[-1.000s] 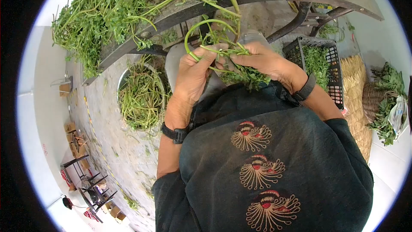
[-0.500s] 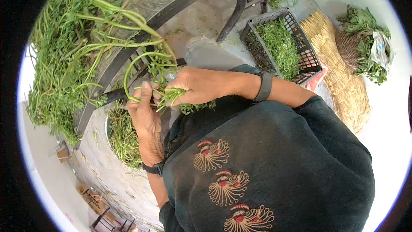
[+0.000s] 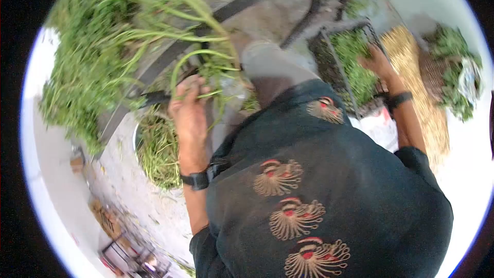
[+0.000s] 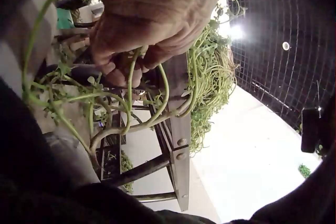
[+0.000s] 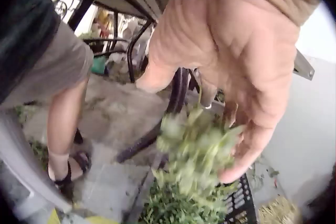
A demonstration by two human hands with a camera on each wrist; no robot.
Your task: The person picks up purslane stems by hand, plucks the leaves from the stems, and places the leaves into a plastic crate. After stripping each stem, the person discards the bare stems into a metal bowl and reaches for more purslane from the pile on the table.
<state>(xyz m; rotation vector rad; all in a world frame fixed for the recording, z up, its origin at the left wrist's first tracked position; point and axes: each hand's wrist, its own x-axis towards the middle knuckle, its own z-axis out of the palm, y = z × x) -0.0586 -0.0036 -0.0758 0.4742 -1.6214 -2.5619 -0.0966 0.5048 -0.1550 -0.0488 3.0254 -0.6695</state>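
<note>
Sorting looks well underway but far from finished: a thick heap [image 3: 98,62] of uncut greens covers the desk [image 3: 242,0], the round tub [image 3: 154,149] by the knee holds bare stalks, and the black crate [image 3: 355,67] is part filled with leafy tips. The left hand [image 3: 189,107] curls its grip round a few long, smooth, springy stems [image 4: 131,113] that arch up toward the heap, while the right hand [image 3: 378,62] hangs over the crate with loose, spread fingers and a blurred clump of leaves [image 5: 197,155] just under the palm. Crate walls are open lattice; a straw mat [image 3: 417,77] lies beside it.
</note>
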